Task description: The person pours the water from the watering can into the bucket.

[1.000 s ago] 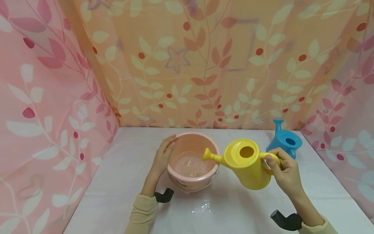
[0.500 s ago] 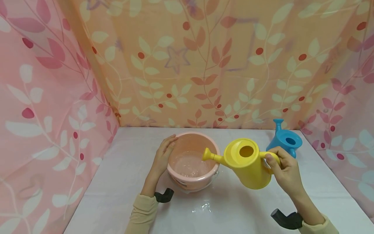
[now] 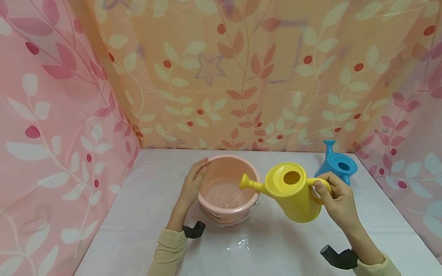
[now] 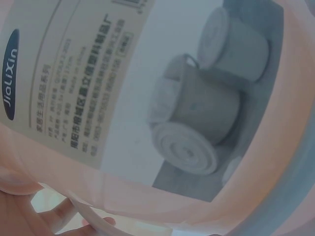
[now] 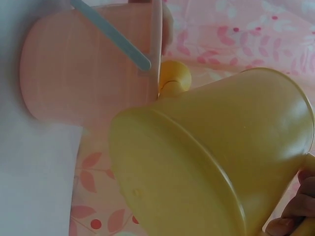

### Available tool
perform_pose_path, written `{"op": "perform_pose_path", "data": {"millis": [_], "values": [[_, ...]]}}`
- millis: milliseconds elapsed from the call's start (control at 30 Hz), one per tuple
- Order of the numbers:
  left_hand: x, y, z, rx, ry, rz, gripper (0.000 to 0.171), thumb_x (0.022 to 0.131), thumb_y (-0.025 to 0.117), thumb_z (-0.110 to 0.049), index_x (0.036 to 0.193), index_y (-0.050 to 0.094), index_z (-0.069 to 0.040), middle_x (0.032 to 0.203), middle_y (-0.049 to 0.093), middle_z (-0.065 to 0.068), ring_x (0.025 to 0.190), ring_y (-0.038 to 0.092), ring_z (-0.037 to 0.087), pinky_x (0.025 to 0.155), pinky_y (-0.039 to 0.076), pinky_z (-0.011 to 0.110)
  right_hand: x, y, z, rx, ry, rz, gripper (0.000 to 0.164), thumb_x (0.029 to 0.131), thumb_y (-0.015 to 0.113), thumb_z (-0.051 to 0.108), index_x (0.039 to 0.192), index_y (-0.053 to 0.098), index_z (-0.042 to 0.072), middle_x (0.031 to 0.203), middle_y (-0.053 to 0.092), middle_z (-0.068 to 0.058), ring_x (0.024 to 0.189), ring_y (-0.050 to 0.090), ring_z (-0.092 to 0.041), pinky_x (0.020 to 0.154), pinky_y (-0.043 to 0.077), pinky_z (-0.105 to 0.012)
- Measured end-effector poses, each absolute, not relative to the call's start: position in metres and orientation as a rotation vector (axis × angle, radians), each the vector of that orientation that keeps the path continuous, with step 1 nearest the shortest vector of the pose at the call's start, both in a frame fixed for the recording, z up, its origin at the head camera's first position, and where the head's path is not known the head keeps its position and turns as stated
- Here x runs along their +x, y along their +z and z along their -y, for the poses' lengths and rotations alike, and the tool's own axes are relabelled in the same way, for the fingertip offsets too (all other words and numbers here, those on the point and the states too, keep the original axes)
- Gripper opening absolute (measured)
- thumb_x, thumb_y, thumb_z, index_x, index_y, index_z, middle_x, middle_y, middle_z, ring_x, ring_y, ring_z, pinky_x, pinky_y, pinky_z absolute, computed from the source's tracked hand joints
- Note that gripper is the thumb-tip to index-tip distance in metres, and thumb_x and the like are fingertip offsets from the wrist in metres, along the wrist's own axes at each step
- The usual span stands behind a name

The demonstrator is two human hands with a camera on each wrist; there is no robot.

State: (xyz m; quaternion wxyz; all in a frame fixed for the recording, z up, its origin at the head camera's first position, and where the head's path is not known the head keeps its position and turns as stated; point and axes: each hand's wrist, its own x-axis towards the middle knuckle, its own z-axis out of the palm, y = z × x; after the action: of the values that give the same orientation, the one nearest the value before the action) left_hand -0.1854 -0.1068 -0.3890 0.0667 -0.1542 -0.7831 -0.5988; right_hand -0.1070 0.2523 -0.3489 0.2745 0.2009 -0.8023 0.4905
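A pink bucket [image 3: 228, 216] with water [image 3: 222, 193] in it stands on the white-covered table. At its left side my left hand [image 3: 191, 184] holds the rim; in the left wrist view some fingers [image 4: 61, 214] lie by the bucket's labelled wall [image 4: 133, 184]. My right hand [image 3: 340, 199] grips the handle of a yellow watering can [image 3: 298, 203], which hangs tilted right of the bucket, its spout over the rim. Bubbles and ripples show on the water; a falling stream is hard to make out. The can's base faces the right wrist view.
A blue watering can [image 3: 335, 165] stands at the back right. Wet spots [image 3: 243, 242] glisten on the table [image 3: 134, 214] in front of the bucket. Leaf-patterned cloth walls [image 3: 193, 96] close off the back and both sides. A light blue-grey bucket handle [image 5: 115, 37] hangs along the bucket.
Both hands, the bucket and the yellow watering can keep nearly the same places. The ripples and bubbles on the water have shifted.
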Motion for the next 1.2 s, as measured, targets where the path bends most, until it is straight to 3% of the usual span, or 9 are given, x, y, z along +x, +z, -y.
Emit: {"op": "perform_pose_path", "data": {"millis": [300, 567, 767, 1033, 1200], "values": [[-0.194, -0.401, 0.109, -0.47, -1.82, 2.336, 0.037, 0.101, 0.039, -0.02, 0.128, 0.051, 0.001, 0.144, 0.037, 0.015, 0.135, 0.031, 0.03, 0.109, 0.028, 0.048, -0.109, -0.349, -0.254, 0.53, 1.26, 2.192, 0.004, 0.088, 0.052, -0.01, 0.089, 0.055, -0.008, 0.067, 0.049, 0.004, 0.055, 0.04, -0.006, 0.041, 0.039, -0.019], [-0.206, -0.419, 0.11, -0.449, -1.811, 2.308, 0.039, 0.1, 0.04, -0.032, 0.127, 0.055, -0.008, 0.143, 0.041, 0.005, 0.134, 0.033, 0.022, 0.109, 0.029, 0.045, -0.111, -0.35, -0.256, 0.562, 1.258, 2.178, 0.006, 0.088, 0.052, -0.011, 0.09, 0.055, -0.007, 0.066, 0.049, -0.003, 0.054, 0.039, -0.006, 0.039, 0.037, -0.021], [-0.205, -0.418, 0.11, -0.46, -1.823, 2.313, 0.038, 0.1, 0.04, -0.027, 0.127, 0.054, -0.006, 0.144, 0.04, 0.008, 0.134, 0.033, 0.024, 0.109, 0.028, 0.046, -0.111, -0.348, -0.255, 0.568, 1.25, 2.182, 0.005, 0.088, 0.052, -0.01, 0.089, 0.055, -0.006, 0.068, 0.05, -0.002, 0.054, 0.039, -0.006, 0.04, 0.038, -0.02], [-0.188, -0.39, 0.107, -0.488, -1.841, 2.332, 0.036, 0.101, 0.037, -0.014, 0.128, 0.049, 0.006, 0.144, 0.036, 0.02, 0.134, 0.031, 0.034, 0.108, 0.028, 0.051, -0.112, -0.348, -0.255, 0.582, 1.269, 2.18, 0.005, 0.088, 0.052, -0.009, 0.089, 0.055, -0.006, 0.066, 0.05, -0.003, 0.053, 0.039, -0.006, 0.04, 0.038, -0.02], [-0.185, -0.386, 0.106, -0.476, -1.827, 2.345, 0.036, 0.101, 0.037, -0.014, 0.128, 0.049, 0.006, 0.144, 0.036, 0.02, 0.134, 0.031, 0.033, 0.108, 0.028, 0.05, -0.112, -0.348, -0.256, 0.571, 1.261, 2.191, 0.004, 0.088, 0.052, -0.01, 0.089, 0.055, -0.007, 0.066, 0.05, -0.003, 0.054, 0.04, -0.006, 0.042, 0.04, -0.019]]}}
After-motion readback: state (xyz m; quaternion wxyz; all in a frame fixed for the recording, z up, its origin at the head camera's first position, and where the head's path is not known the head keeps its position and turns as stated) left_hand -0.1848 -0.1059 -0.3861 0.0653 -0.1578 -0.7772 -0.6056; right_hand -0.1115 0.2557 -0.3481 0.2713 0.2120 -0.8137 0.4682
